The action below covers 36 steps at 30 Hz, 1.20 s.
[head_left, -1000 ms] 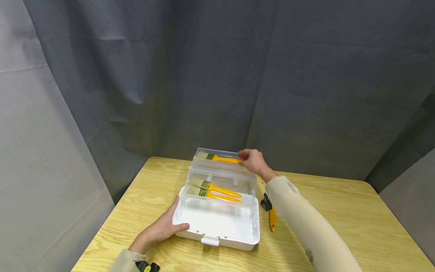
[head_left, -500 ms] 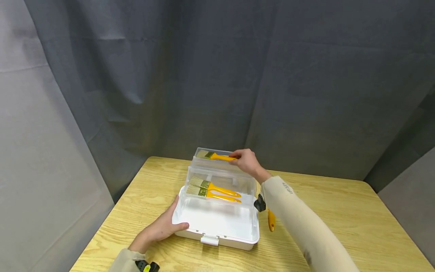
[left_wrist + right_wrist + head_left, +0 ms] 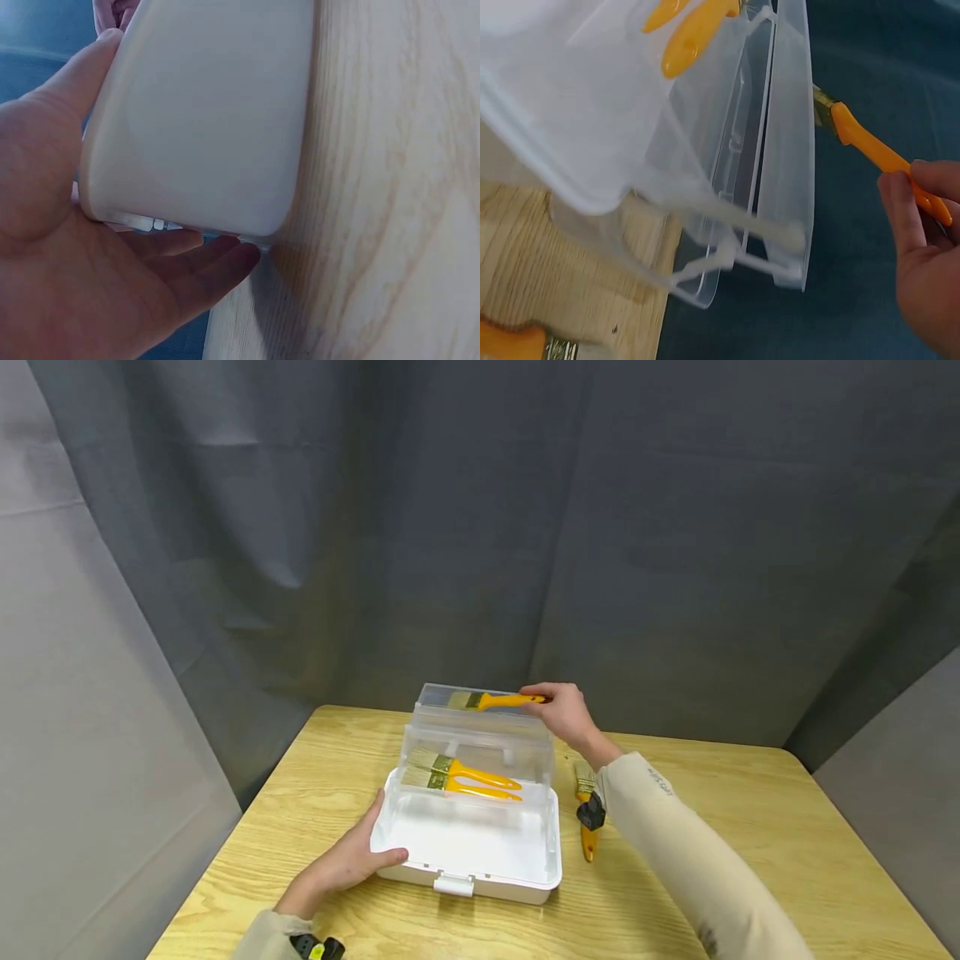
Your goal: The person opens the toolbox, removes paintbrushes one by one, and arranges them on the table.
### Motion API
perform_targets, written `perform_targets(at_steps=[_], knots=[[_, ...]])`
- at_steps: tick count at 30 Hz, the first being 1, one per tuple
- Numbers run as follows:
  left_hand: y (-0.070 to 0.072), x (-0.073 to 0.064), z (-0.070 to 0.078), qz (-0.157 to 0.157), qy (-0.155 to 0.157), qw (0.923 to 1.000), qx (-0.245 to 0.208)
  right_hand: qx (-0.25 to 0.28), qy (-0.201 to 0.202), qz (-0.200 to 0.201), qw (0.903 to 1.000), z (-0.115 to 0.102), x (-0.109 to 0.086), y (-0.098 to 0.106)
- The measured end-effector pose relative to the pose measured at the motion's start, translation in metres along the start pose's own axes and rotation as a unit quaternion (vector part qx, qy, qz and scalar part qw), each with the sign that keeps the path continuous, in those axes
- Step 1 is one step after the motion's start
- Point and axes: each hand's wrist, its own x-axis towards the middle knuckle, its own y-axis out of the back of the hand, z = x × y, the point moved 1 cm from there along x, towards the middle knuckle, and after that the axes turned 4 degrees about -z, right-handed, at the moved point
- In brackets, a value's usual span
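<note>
A white toolbox point(image 3: 510, 891) stands with its clear folding trays raised in two tiers. My left hand point(image 3: 348, 860) grips its front left corner, thumb over the rim and fingers along the side wall point(image 3: 202, 112). The right hand point(image 3: 566, 714) pinches a yellow-handled paintbrush point(image 3: 510, 700) near the handle's end. In the right wrist view that paintbrush point(image 3: 874, 150) is out beyond the wall of the upper tray point(image 3: 791, 127). Two more paintbrushes, an upper one point(image 3: 487, 777) and a lower one point(image 3: 480, 792), lie side by side in the lower tray.
Another paintbrush point(image 3: 590, 843) lies on the wooden table point(image 3: 675, 827) right of the toolbox, partly hidden by the right wrist's camera. A white latch point(image 3: 453, 885) hangs at the toolbox's front. Behind the table's far edge hangs a dark grey curtain point(image 3: 675, 568).
My right hand has taken hold of the paintbrush in the upper tray, raised it slightly and shifted it right. The left hand keeps its grip on the toolbox. The head view has shifted a little.
</note>
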Motion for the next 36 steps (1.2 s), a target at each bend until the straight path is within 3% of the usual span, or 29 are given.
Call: perform_targets(at_steps=[8,13,20,23,28,32,36], knots=[[0.001,0.001,0.002,-0.001,0.002,1.0000,-0.004,0.063,-0.016,0.014,0.9978,0.014,-0.021,0.026],[0.001,0.000,0.001,-0.003,0.001,1.0000,0.002,0.124,-0.026,0.016,0.9918,0.026,-0.036,0.042],[0.001,0.000,-0.001,-0.003,0.001,1.0000,-0.001,0.169,-0.050,0.031,0.9837,0.046,-0.061,0.063],[0.001,-0.002,-0.002,0.000,0.012,0.9999,0.003,0.243,-0.041,0.031,0.9687,0.056,-0.072,0.072],[0.002,-0.005,-0.001,0.003,0.019,0.9998,0.010,0.361,-0.023,0.013,0.9324,0.075,-0.089,0.086],[0.003,-0.007,0.000,0.004,0.018,0.9997,0.013,0.389,-0.021,-0.009,0.9210,0.092,-0.101,0.100],[0.003,-0.007,0.001,0.004,0.017,0.9997,0.015,0.398,-0.025,-0.024,0.9165,0.109,-0.115,0.114]])
